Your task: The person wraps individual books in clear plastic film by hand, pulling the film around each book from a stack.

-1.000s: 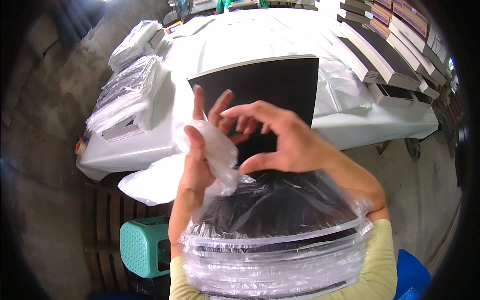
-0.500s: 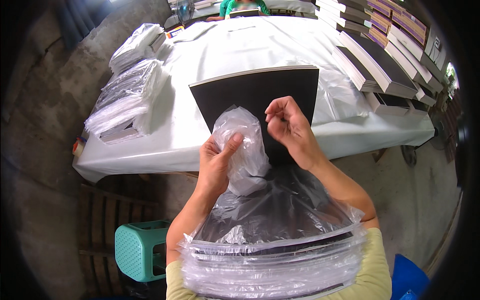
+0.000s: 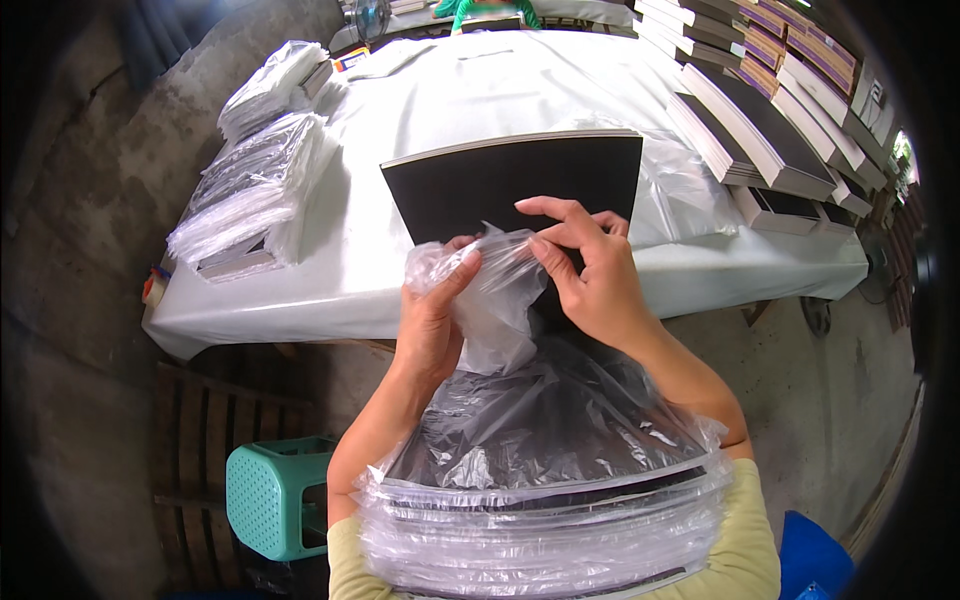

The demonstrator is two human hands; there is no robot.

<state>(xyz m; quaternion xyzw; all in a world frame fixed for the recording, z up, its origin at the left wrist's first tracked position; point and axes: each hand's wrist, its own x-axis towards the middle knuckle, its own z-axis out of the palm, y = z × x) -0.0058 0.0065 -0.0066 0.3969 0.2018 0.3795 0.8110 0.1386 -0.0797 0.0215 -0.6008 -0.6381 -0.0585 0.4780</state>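
Note:
My left hand (image 3: 432,315) is closed around a bunched clear plastic bag (image 3: 490,320), thumb on top. At the bag's upper right edge, my right hand (image 3: 590,265) pinches the film between thumb and a finger, while its other fingers are raised and bent. Behind both hands a black board or book (image 3: 515,185) with a pale edge stands tilted at the near side of the table. Below the hands, close to my body, is a stack of black flat items in clear plastic sleeves (image 3: 545,530); the loose film on top reaches up toward the bag.
A white-covered table (image 3: 480,90) stretches ahead. Plastic-wrapped stacks (image 3: 250,180) lie at its left, black-covered pale-edged stacks (image 3: 760,130) at its right. A green stool (image 3: 275,500) stands at lower left, a blue object (image 3: 815,555) at lower right. Another person in green (image 3: 500,12) is at the far end.
My right hand has come down and left onto the bag's edge and now pulls the film taut. The bag has been drawn out between both hands.

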